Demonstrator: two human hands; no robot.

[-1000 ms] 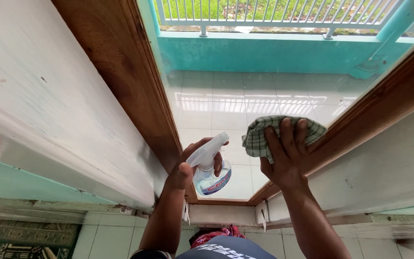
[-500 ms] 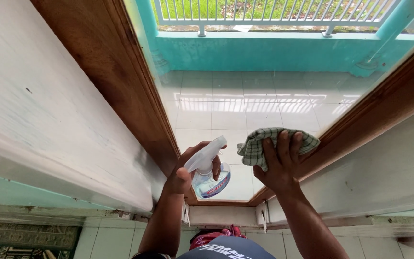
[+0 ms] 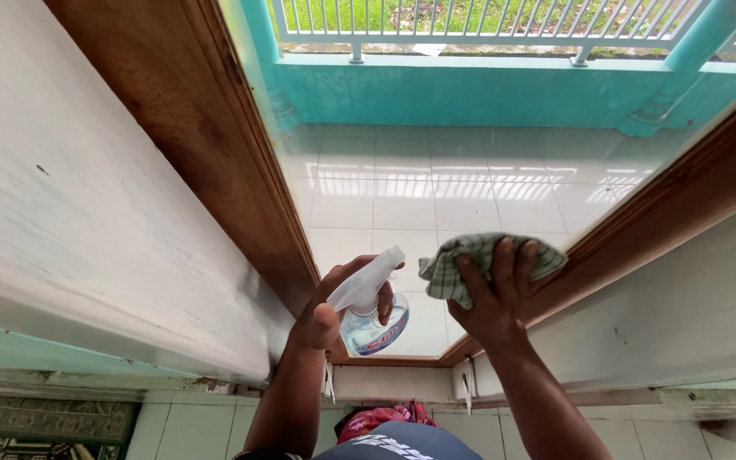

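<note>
Fingers of the right hand lie spread flat, pressing a green checked cloth against the window glass near its lower right corner. The left hand is closed around a clear spray bottle just beside the cloth, low on the pane. Risk: the cloth could slide onto the wooden frame, smearing it. The bottle's liquid level and nozzle tip are hard to make out.
</note>
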